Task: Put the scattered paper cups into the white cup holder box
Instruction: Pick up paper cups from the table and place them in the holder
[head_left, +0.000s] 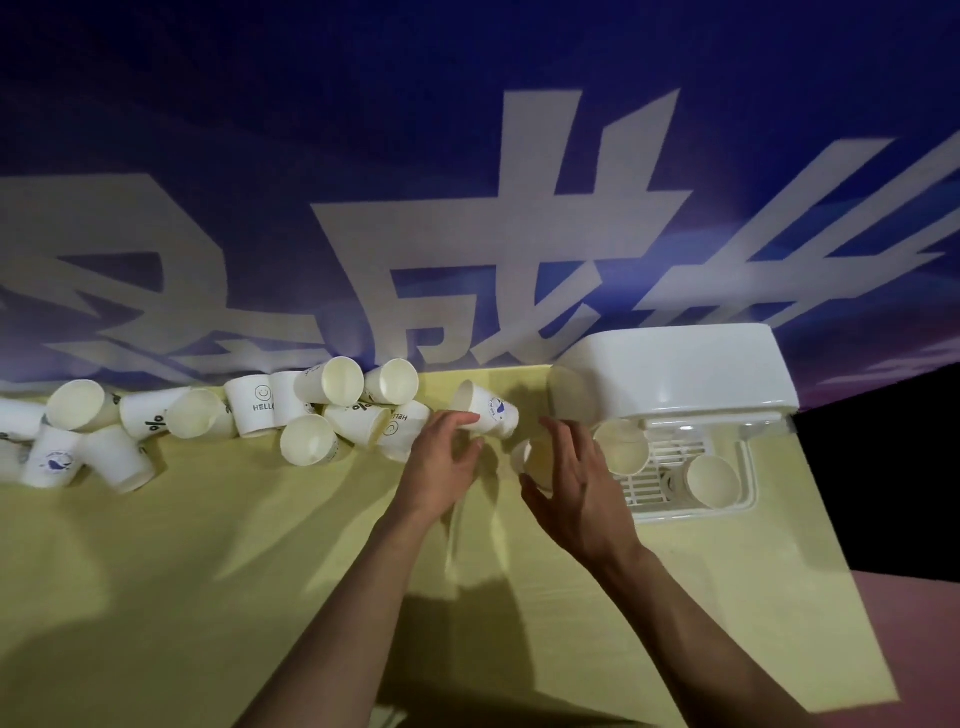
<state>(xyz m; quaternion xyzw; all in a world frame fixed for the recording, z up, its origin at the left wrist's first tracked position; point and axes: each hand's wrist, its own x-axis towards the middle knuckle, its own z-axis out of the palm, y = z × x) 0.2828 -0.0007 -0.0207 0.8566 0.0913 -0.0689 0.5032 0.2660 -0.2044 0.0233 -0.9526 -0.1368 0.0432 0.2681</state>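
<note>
My left hand is reaching forward, fingers bent, fingertips touching a tipped paper cup. My right hand is hovering just right of that cup, fingers spread and loose. Both arms are bare.
</note>
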